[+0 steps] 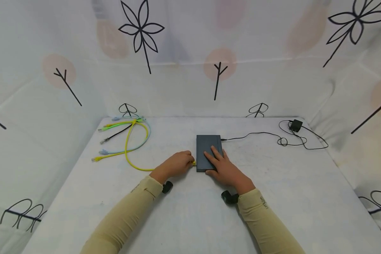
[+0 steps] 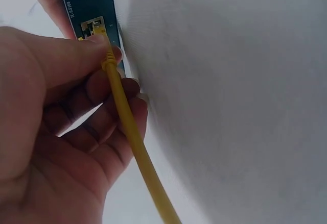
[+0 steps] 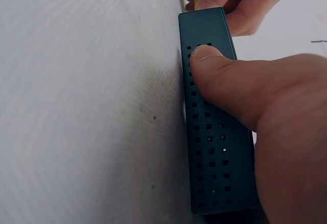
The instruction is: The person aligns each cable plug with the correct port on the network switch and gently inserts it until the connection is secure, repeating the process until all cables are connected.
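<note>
A dark blue-grey network switch [image 1: 205, 145] lies flat on the white table. At its left side my left hand [image 1: 176, 164] pinches a yellow network cable by its plug [image 2: 109, 60] between thumb and fingers. In the left wrist view the plug's tip is right at a port [image 2: 92, 26] in the switch's side, partly hidden by the thumb. My right hand [image 1: 226, 169] holds the switch from the right, fingers spread over the top. Its thumb [image 3: 208, 60] presses on the vented near side.
Several yellow, green, black and pale blue network cables [image 1: 147, 132] lie loosely coiled at the far left. A thin black power cord [image 1: 257, 133] runs from the switch's far right corner to a black power adapter [image 1: 295, 125] at the back right. Patterned cloth walls surround the table.
</note>
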`<state>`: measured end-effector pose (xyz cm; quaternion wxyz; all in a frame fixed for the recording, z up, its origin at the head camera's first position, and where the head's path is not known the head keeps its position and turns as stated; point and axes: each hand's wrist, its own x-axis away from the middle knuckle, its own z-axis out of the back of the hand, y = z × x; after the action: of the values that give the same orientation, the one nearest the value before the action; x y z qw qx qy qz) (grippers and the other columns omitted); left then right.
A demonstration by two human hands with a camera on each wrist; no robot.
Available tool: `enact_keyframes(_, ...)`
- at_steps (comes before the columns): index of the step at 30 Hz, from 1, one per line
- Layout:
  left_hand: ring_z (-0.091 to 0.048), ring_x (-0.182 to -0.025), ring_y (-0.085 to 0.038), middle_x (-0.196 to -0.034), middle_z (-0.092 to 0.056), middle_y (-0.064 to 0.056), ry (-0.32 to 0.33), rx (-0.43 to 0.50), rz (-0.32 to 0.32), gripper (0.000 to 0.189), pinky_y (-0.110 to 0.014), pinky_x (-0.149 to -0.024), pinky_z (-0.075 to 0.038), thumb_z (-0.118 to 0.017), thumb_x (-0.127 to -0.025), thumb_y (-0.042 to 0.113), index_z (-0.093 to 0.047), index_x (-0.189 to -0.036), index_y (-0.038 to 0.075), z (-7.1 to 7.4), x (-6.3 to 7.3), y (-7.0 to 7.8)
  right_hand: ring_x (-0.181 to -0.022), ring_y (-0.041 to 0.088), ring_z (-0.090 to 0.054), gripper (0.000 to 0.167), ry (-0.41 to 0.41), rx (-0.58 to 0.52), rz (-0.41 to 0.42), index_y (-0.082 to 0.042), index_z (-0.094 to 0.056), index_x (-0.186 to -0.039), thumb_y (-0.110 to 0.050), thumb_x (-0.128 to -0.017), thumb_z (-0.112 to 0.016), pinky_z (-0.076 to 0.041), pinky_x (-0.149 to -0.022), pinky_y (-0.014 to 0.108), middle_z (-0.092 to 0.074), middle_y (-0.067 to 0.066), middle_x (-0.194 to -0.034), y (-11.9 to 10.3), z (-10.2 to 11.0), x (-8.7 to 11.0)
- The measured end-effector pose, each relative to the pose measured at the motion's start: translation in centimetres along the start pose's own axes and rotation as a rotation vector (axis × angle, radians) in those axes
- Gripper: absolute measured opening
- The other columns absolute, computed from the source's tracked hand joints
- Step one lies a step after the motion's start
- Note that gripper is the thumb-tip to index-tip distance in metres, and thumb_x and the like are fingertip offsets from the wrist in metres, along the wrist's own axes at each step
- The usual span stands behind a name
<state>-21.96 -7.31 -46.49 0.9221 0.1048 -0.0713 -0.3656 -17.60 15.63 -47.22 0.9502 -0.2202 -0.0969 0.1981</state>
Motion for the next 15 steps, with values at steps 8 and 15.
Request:
enact_keyframes(8, -0.057, -0.086, -0.012, -0.097, -0.06, -0.001, 0.006, 0.031, 0.034, 0.02, -0.029, -0.082, -0.05, -0.052, -0.1, 0.015, -0.07, -0.108, 0.01, 0.13, 0.21, 0.4, -0.145, 0.052, 0.002, 0.07, 0.004, -0.005, 0.001, -0.029, -0.021, -0.155, -0.046, -0.096, -0.056, -0.031, -0.105, 0.068, -0.002, 0.008, -0.165, 0.52, -0.23, -0.04)
enact_keyframes(15, -0.058, -0.089, -0.014, -0.101, -0.062, -0.003, -0.006, 0.062, 0.05, 0.024, -0.03, -0.083, -0.05, -0.053, -0.099, 0.016, -0.069, -0.115, 0.008, 0.39, 0.54, 0.23, -0.146, 0.052, 0.002, 0.071, 0.013, -0.019, 0.011, -0.031, -0.022, -0.155, -0.046, -0.096, -0.056, -0.03, -0.105, 0.069, -0.003, 0.007, -0.165, 0.78, -0.39, -0.06)
